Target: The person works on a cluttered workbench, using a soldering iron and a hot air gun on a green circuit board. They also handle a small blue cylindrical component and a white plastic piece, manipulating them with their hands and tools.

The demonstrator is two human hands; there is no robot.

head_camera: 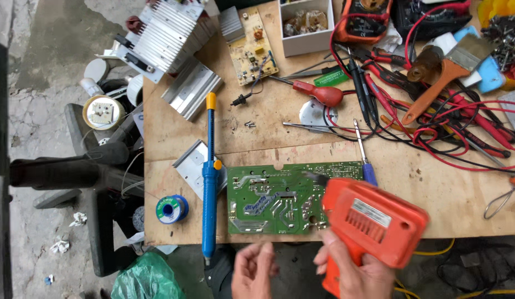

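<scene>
In the head view, both hands are cut off by the lower edge, so wrists and forearms are not seen. The right hand (354,274) is wrapped around the grip of an orange soldering gun (373,224), fingers pressed tight on the handle; the gun's body hides the right end of the green circuit board (274,196) and whatever lies beneath it. The gun's dark tip is blurred and appears to rest near the board's upper right area, though contact cannot be confirmed. The left hand (252,268) is held below the table edge, empty, fingers loosely curled and slightly spread, touching nothing. The board lies flat at the near edge of the wooden table (462,188), copper side up. A blue desoldering pump (210,182) is laid just left of the board, its tip overhanging the table edge. A solder spool (171,209) is set farther left. Tangled red and black leads (434,122) crowd the far right.
</scene>
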